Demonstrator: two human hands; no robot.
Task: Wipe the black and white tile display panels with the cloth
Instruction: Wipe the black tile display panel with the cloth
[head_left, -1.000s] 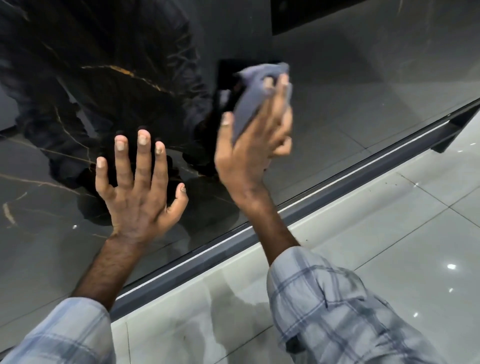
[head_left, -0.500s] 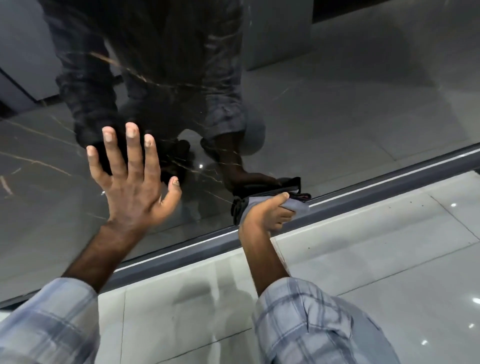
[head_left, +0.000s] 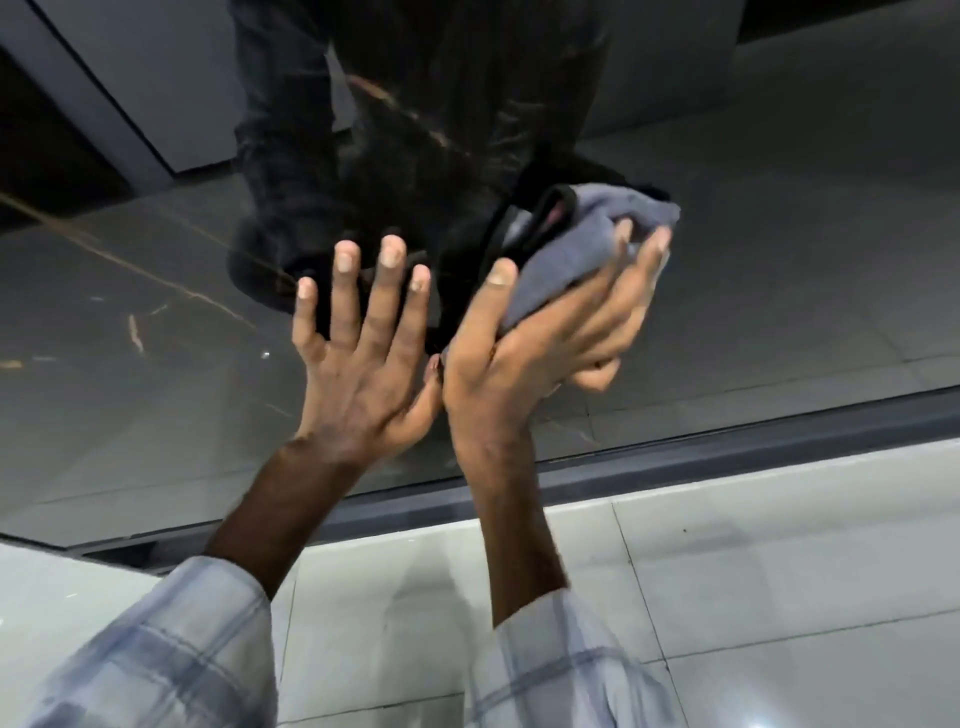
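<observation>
1. The black panel (head_left: 156, 322) filled the upper part of the view. It was glossy, with thin gold veins, and it dimly mirrored a person's legs and both hands.
2. The left hand (head_left: 358, 364) lay flat against the black panel with its fingers (head_left: 388, 280) straight and spread, holding nothing.
3. The right hand (head_left: 524, 358) stood just to the right of the left one and held the cloth (head_left: 566, 254) against the black panel.
4. The right thumb (head_left: 500, 280) lay along the near side of the cloth. The other fingers reached over its far side, so the cloth was clamped between them, and the little finger was curled under.
5. The cloth was grey-blue and bunched into a wad. It stuck out above the fingertips and touched the panel beside its own dark reflection.
6. The tip of the left thumb sat right beside the heel of the right hand. Whether the two touched could not be told.
7. A dark grey rail (head_left: 753, 457) ran along the lower edge of the black panel, slanting across the view.
8. Below the rail lay a white tiled surface (head_left: 779, 582) with thin joint lines and a soft sheen.
9. Pale checked sleeves (head_left: 156, 654) covered both forearms at the bottom of the view, and both wrists were bare.
</observation>
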